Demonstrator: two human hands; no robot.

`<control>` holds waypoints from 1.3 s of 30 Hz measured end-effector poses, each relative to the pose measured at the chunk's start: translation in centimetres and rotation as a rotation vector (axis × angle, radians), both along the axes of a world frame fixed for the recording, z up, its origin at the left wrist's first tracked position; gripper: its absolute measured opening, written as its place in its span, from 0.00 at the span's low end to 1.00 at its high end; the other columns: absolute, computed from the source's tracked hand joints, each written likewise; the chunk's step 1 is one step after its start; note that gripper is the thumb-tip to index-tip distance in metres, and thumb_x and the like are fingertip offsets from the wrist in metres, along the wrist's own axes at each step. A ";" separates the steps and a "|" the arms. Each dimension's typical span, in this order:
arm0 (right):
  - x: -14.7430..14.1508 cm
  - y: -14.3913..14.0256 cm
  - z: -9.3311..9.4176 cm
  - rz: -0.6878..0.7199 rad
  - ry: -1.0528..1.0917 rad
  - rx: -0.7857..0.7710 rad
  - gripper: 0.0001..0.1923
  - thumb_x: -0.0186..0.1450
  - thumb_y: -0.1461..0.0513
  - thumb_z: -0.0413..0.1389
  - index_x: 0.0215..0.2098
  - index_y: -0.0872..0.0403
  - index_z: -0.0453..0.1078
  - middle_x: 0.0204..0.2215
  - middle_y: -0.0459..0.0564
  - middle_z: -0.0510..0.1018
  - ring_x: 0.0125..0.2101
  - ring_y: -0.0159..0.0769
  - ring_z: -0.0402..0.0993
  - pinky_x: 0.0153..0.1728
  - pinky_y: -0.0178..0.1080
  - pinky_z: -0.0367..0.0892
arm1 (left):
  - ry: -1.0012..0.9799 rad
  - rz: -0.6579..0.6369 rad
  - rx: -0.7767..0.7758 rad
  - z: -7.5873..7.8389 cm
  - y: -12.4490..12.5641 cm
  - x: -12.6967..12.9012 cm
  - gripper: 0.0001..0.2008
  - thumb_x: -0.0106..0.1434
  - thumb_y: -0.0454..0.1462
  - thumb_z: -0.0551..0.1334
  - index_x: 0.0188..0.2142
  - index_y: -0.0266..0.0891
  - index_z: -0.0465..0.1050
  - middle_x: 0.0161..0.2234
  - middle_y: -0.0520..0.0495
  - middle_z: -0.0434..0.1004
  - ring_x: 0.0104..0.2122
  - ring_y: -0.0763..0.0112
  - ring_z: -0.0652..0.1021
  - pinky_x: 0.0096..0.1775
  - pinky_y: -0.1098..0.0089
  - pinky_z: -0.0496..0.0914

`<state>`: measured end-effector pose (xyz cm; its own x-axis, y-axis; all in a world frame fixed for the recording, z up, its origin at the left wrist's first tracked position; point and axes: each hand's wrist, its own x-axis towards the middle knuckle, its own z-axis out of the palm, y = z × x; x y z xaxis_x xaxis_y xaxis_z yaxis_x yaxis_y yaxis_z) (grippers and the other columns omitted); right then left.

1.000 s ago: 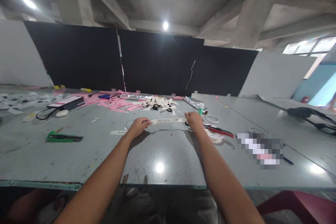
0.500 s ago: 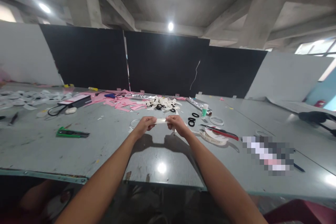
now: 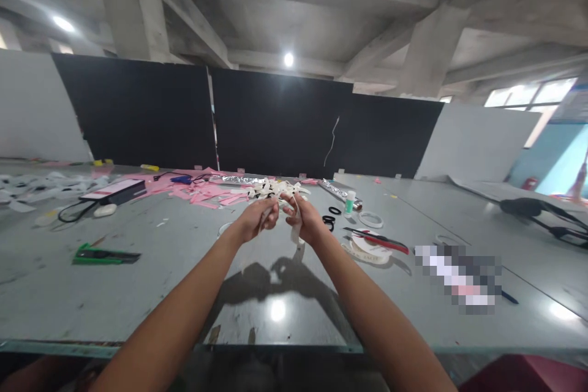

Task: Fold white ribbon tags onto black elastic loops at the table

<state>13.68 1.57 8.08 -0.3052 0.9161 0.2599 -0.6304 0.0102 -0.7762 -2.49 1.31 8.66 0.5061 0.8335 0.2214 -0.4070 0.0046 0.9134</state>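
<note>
My left hand [image 3: 260, 219] is raised above the middle of the table, its fingers curled closed on a pale ribbon strip [image 3: 264, 217]. Close by on its right, my right hand [image 3: 307, 218] pinches another length of whitish ribbon [image 3: 296, 231] that hangs below the fingers. A small gap separates the hands. Whether the two pieces join is unclear. To the right lies a flat roll of printed cream ribbon [image 3: 373, 253], with a red box cutter [image 3: 383, 241] across it. Behind my hands sits a pile of cream ribbon pieces [image 3: 278, 188], partly hidden.
A green box cutter [image 3: 105, 254] lies on the left. Black rings [image 3: 334, 211], a white ring [image 3: 370, 219] and a green-and-white glue stick [image 3: 350, 202] stand right of my hands. Pink scraps [image 3: 206, 193] and a black box with a cable [image 3: 122, 191] are farther back.
The ribbon stretched flat between my hands is no longer taut; pale lengths now show at each hand. My hands have turned upward, and the ribbon tail leading toward the roll no longer shows.
</note>
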 end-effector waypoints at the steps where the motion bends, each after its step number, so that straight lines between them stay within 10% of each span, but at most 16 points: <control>1: -0.3 0.4 0.4 0.019 0.062 0.006 0.13 0.59 0.53 0.61 0.37 0.52 0.70 0.37 0.45 0.76 0.24 0.23 0.66 0.12 0.24 0.52 | -0.095 -0.007 -0.013 0.7 0.6 0.3 0.15 0.60 0.43 0.61 0.24 0.36 0.63 0.16 0.55 0.60 0.13 0.81 0.60 0.18 0.76 0.56; 5: -1.7 1.2 1.4 0.084 0.307 0.016 0.10 0.62 0.54 0.58 0.37 0.52 0.71 0.24 0.42 0.71 0.23 0.24 0.65 0.12 0.24 0.54 | -0.432 -0.015 -0.177 1.7 2.4 1.1 0.15 0.61 0.40 0.60 0.21 0.36 0.61 0.23 0.48 0.72 0.25 0.72 0.74 0.27 0.72 0.69; 9: -2.6 0.8 0.6 0.079 0.384 -0.021 0.12 0.63 0.54 0.57 0.27 0.53 0.66 0.20 0.41 0.68 0.18 0.24 0.60 0.10 0.23 0.52 | -0.631 -0.021 -0.221 -0.5 3.2 0.9 0.14 0.63 0.37 0.57 0.21 0.36 0.63 0.36 0.45 0.78 0.32 0.68 0.77 0.34 0.66 0.71; 17: -2.0 0.9 -0.8 -0.014 0.337 -0.131 0.11 0.64 0.57 0.55 0.29 0.53 0.61 0.23 0.39 0.69 0.12 0.18 0.46 0.09 0.22 0.48 | -0.458 -0.019 -0.292 -4.0 4.3 -0.7 0.04 0.57 0.32 0.59 0.27 0.35 0.71 0.31 0.46 0.79 0.26 0.68 0.76 0.30 0.67 0.70; 30: -3.0 1.0 -2.0 -0.080 0.062 -0.024 0.12 0.59 0.55 0.58 0.30 0.53 0.60 0.19 0.37 0.63 0.12 0.18 0.44 0.10 0.24 0.41 | -0.384 -0.091 -0.200 -4.4 3.6 0.4 0.09 0.63 0.39 0.58 0.29 0.36 0.69 0.23 0.53 0.67 0.18 0.78 0.65 0.27 0.71 0.66; 39: -3.2 1.9 -3.0 -0.160 -0.060 0.049 0.17 0.51 0.58 0.64 0.32 0.53 0.62 0.22 0.38 0.68 0.15 0.19 0.53 0.13 0.25 0.49 | -0.352 0.136 -0.169 -4.4 3.9 0.7 0.10 0.57 0.38 0.65 0.37 0.37 0.69 0.19 0.59 0.59 0.14 0.82 0.59 0.21 0.76 0.60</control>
